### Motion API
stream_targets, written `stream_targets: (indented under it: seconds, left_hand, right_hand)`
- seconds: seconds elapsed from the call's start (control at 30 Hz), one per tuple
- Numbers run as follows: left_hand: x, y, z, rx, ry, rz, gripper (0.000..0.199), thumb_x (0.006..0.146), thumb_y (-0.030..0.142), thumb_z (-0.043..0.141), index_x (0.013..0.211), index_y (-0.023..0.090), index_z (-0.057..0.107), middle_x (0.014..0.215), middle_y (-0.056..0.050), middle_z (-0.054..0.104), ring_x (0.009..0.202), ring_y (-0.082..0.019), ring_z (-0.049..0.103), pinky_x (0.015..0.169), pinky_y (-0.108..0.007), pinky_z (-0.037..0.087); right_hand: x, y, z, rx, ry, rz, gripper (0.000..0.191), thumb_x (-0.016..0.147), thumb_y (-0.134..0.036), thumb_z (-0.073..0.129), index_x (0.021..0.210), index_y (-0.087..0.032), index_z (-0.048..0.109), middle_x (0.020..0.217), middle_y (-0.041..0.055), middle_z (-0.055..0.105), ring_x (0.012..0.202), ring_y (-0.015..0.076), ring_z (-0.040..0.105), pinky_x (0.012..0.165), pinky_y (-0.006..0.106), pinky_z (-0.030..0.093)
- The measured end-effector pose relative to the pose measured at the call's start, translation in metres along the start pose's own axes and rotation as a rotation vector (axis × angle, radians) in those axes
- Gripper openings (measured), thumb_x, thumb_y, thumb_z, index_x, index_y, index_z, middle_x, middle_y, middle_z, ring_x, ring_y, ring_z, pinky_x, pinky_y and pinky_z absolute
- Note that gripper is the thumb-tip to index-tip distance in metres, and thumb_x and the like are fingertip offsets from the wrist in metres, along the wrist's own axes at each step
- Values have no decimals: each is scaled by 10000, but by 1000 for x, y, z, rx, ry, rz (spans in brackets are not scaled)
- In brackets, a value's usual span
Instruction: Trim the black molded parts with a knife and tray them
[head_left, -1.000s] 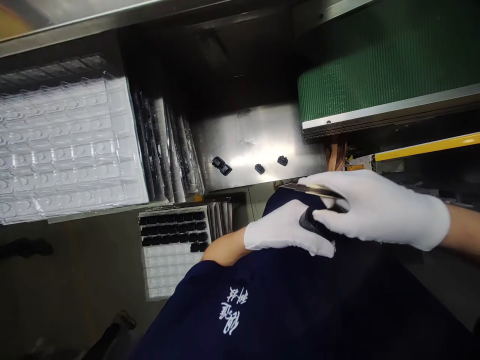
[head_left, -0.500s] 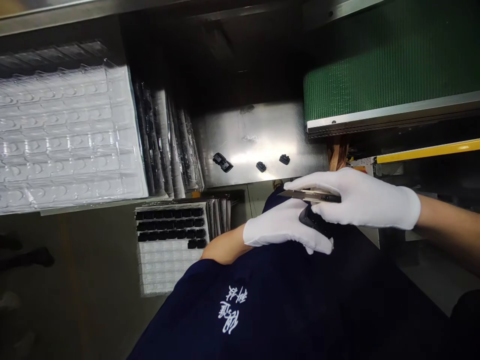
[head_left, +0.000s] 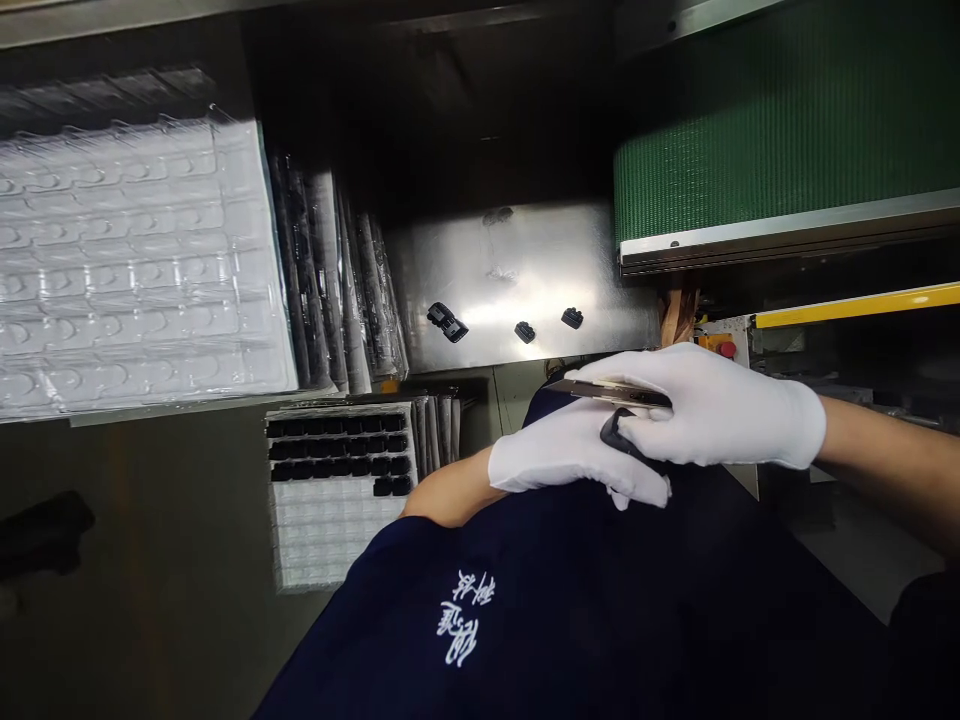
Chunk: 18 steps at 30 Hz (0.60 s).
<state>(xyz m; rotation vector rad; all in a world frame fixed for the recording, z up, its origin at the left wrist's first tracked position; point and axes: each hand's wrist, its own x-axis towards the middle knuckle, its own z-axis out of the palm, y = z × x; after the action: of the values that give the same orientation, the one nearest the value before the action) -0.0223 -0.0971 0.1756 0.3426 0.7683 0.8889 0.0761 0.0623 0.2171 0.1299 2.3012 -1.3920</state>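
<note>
My left hand [head_left: 574, 450], in a white glove, is closed on a black part [head_left: 621, 432], mostly hidden between the two hands. In my white-gloved right hand [head_left: 705, 410] is a slim utility knife [head_left: 619, 393], its blade pointing left above my left hand. The right thumb presses against the black part. Beyond the hands, on the metal table [head_left: 495, 240], lie a larger black piece [head_left: 448, 322] and two small black pieces [head_left: 525, 332], [head_left: 571, 317].
Clear plastic trays [head_left: 135, 270] fill the left. Below them a tray [head_left: 322, 535] holds rows of black parts. A green ribbed belt [head_left: 780, 130] is at upper right, above a yellow bar [head_left: 855, 305] and a red button [head_left: 725, 349].
My right hand has shifted slightly left and down, and its thumb now lies against the black part. More of the black part shows. The left hand has barely moved.
</note>
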Motion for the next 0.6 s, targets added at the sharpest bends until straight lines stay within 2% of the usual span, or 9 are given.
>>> stream_targets:
  seconds: [0.17, 0.33, 0.4, 0.47, 0.53, 0.6]
  left_hand:
    - [-4, -1, -5, 4, -16, 8, 263, 722, 251, 893, 917, 114, 782, 892, -95, 762, 778, -195, 724, 707, -307, 617]
    - [-11, 0, -12, -21, -72, 63, 264, 723, 297, 896, 899, 118, 814, 932, -93, 781, 805, -192, 708, 754, -306, 609]
    - [-14, -1, -14, -47, -78, 68, 272, 720, 303, 895, 904, 119, 817, 932, -92, 785, 801, -191, 709, 747, -298, 606]
    - [-16, -1, -15, -71, -83, 68, 274, 719, 308, 892, 899, 115, 817, 928, -96, 786, 767, -179, 705, 726, -285, 601]
    - [-17, -1, -17, -88, -86, 70, 275, 719, 313, 890, 892, 112, 818, 924, -100, 787, 728, -165, 694, 707, -276, 596]
    - [-18, 0, -18, -90, -89, 66, 273, 717, 316, 890, 884, 112, 819, 921, -100, 788, 722, -163, 691, 713, -276, 598]
  right_hand:
    - [2, -2, -5, 22, 56, 0, 499, 841, -222, 551, 1306, -279, 725, 1019, 5, 781, 893, 225, 724, 800, 347, 581]
    - [-3, -4, -19, -11, 161, 131, 319, 879, -278, 563, 1135, -251, 752, 796, -1, 724, 716, 204, 666, 688, 326, 537]
    - [-7, -6, -25, -44, 193, 156, 272, 930, -332, 557, 1105, -242, 745, 767, -3, 707, 682, 186, 644, 675, 319, 517]
    - [-12, -7, -29, -105, 204, 100, 307, 992, -391, 526, 1133, -230, 745, 799, 5, 714, 691, 169, 637, 696, 318, 504]
    - [-16, -7, -34, -211, 177, -24, 383, 1048, -431, 447, 1127, -234, 765, 785, 10, 703, 705, 162, 628, 708, 325, 488]
    - [-20, -6, -38, -393, 171, -129, 452, 1076, -455, 384, 1064, -254, 789, 743, 16, 678, 699, 165, 606, 652, 330, 449]
